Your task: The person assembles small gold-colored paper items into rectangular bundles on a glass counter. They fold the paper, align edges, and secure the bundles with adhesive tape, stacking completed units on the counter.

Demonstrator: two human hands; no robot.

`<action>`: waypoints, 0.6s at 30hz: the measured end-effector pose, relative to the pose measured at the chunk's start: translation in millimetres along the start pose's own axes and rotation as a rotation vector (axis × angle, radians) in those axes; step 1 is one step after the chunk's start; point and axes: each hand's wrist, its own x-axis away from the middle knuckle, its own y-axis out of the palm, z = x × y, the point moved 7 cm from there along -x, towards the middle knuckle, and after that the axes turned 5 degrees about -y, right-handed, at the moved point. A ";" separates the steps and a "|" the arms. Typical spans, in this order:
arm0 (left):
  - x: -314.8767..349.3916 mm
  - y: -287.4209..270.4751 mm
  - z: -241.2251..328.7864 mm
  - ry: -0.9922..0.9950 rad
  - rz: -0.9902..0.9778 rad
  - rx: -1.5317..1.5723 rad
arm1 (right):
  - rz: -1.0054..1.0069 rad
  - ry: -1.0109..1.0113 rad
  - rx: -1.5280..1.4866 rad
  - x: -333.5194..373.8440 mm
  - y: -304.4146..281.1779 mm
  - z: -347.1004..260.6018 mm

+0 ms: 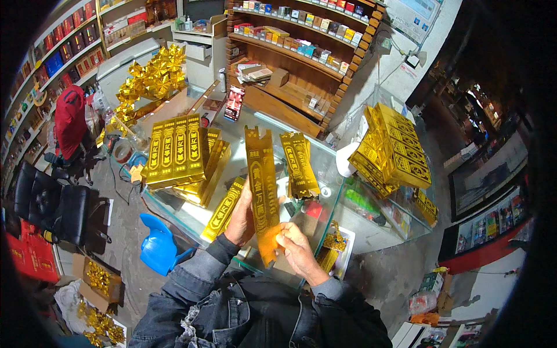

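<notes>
A long gold printed cardboard piece with notched ends, seemingly a carton blank, stands tilted in front of my chest. My left hand is closed round its left edge, below the middle. Near the bottom end, the fingers of my right hand pinch its right edge. Just right of it, a small pile of similar gold cardboard pieces lies on the glass counter. To the left, a single long gold box lies beside my left hand, and a stack of gold boxes stands behind it.
More gold boxes are piled on the counter's right part. Gold ribbon flowers are heaped at the back left. A lit phone leans at the counter's far edge. A blue plastic stool and a black chair stand at left.
</notes>
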 end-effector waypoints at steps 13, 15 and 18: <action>51.3 4.6 -3.8 -0.457 -0.362 0.101 | 0.036 -1.052 1.366 -21.7 85.4 -180.2; 55.0 5.0 -5.8 -0.471 -0.410 0.094 | -0.044 -1.070 1.398 -26.1 103.6 -180.9; 58.5 0.3 -12.2 -0.512 -0.447 0.044 | -0.041 -1.102 1.276 -25.3 111.0 -177.8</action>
